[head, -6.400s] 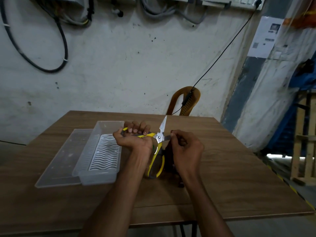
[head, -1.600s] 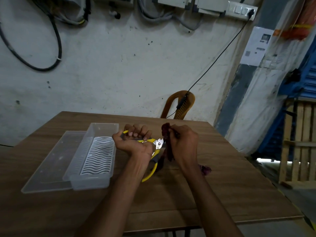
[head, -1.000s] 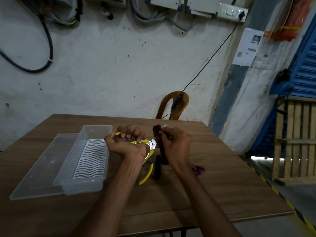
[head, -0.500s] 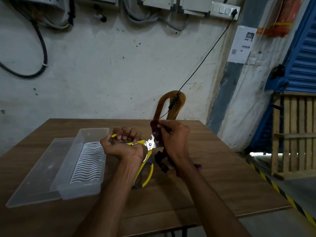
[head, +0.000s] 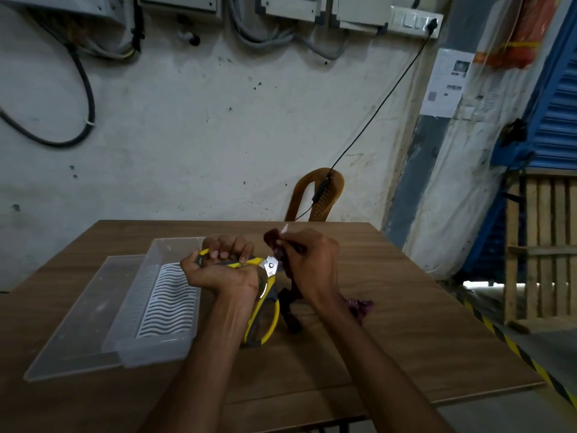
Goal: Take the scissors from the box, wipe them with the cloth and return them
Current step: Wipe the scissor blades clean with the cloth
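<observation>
Lid (head: 81, 310) of clear plastic lies flat at the lower left of the frame, with the open box (head: 162, 304) just beside it on the wooden table (head: 390, 339). Left hand (head: 218, 267), at centre, has its fingers curled round 1 yellow handle of the scissors (head: 265, 285); the other handle hangs toward the table. Right hand (head: 312, 264), right of centre, pinches the dark red cloth (head: 274, 242) round a blade, whose tip pokes out above. Behind the table stands a brown chair (head: 321, 195).
</observation>
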